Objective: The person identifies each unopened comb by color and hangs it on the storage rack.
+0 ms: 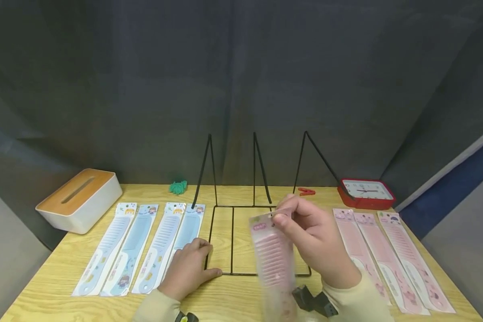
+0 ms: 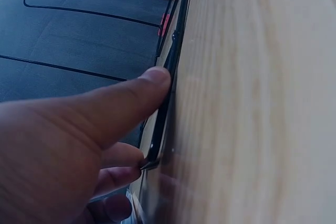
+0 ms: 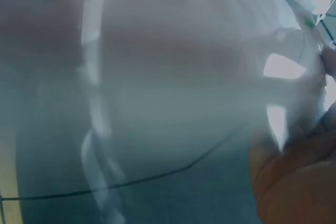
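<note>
My right hand pinches the top of a packaged pink comb between thumb and fingers, and the pack hangs down over the front of a black wire rack. In the right wrist view, the glossy clear wrapper fills most of the picture, blurred. My left hand is at the rack's front left corner, thumb by the front bar and fingers by the side bar. The left wrist view shows the thumb against the dark bar, with curled fingers at the corner.
Several packaged blue combs lie at left, one partly under the rack's left prong. Three packaged pink combs lie at right. Behind them are a tissue box, green string, a red clip and a red clock.
</note>
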{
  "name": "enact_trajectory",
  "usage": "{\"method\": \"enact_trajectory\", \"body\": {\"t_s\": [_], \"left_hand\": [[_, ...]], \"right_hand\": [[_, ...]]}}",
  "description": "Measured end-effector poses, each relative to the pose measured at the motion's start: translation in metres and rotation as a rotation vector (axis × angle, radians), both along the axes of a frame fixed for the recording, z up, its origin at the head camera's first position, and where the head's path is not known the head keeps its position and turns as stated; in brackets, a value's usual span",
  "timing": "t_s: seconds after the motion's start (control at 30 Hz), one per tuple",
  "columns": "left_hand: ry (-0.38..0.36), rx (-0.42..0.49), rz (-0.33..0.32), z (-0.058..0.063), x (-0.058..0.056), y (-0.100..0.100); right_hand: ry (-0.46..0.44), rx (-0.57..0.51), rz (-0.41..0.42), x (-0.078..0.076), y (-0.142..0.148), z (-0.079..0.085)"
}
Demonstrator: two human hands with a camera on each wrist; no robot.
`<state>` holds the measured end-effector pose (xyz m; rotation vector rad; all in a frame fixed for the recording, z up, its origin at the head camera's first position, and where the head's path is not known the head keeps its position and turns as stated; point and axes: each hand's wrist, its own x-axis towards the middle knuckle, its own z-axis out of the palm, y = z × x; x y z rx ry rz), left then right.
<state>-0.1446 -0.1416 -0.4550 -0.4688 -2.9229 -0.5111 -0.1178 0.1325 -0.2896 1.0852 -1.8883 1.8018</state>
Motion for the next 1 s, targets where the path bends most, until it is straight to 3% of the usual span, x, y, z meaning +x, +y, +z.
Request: {"method": "enact_trajectory", "body": {"t_s": [0.3,0.67,1.0], "left_hand": [[0.014,-0.003,-0.002,-0.002,0.001,0.000],[-0.023,0.003,0.003,-0.001,0.001,0.001],[-0.040,0.001,0.012,0.001,0.001,0.001]], "right_hand": [[-0.034,-0.040,-0.062,-0.001,-0.018,0.009],[-0.033,-0.029,-0.235,0.002,-0.022,0.007],[-0.054,-0.022,-0.270,0.001,-0.019,0.004]]}}
